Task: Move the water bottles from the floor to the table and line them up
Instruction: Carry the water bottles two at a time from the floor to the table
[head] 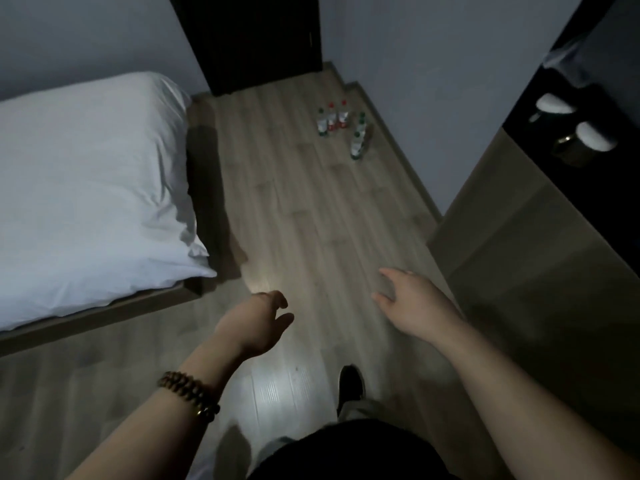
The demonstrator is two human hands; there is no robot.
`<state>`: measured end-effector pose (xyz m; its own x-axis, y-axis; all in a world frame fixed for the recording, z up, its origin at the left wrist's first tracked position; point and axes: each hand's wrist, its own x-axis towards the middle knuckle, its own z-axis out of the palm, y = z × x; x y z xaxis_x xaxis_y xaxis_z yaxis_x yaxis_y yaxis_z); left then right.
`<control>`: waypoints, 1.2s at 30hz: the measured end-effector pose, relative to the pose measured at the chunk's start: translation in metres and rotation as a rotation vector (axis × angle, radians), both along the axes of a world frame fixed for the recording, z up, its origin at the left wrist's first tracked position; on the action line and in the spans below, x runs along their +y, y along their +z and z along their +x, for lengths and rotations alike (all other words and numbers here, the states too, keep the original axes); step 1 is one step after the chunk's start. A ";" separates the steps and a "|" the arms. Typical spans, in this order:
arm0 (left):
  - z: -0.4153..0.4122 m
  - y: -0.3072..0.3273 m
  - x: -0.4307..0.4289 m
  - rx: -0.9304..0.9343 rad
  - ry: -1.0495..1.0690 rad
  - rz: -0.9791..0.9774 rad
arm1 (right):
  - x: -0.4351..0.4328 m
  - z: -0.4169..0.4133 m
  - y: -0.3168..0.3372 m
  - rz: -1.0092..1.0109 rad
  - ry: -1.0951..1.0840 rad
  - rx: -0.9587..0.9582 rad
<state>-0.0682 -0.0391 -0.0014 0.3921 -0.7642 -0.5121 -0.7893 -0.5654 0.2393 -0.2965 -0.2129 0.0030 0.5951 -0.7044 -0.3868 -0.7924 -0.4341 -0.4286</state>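
Several small water bottles [341,126] stand upright on the wooden floor near the far wall, some with red caps and some with green caps. They form two close groups, one by the dark door and one nearer the right wall. My left hand [258,325], with a bead bracelet on its wrist, hangs in front of me with loosely curled fingers and holds nothing. My right hand [414,303] is stretched forward with its fingers relaxed, also holding nothing. Both hands are far short of the bottles.
A bed [86,188] with white bedding fills the left side. A wood-sided cabinet or table [540,258] with a dark top stands on the right, with cups [576,133] on it. A dark door [256,39] is at the back. My foot [351,384] is on the floor.
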 end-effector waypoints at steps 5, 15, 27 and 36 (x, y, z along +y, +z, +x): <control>0.069 0.019 -0.088 0.047 0.033 -0.092 | -0.078 0.086 0.019 -0.006 0.053 -0.020; 0.264 -0.006 -0.251 0.106 -0.019 -0.134 | -0.223 0.267 0.008 -0.047 -0.078 -0.034; 0.472 0.012 -0.447 0.168 -0.254 -0.152 | -0.357 0.456 0.032 -0.003 -0.254 -0.055; 0.572 -0.003 -0.600 0.157 -0.385 -0.145 | -0.484 0.562 -0.012 0.045 -0.398 -0.135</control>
<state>0.5039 -0.6390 -0.0041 -0.0098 -0.9077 -0.4196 -0.8836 -0.1886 0.4285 0.2656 -0.6968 -0.0090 0.3273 -0.8738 -0.3597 -0.8301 -0.0841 -0.5512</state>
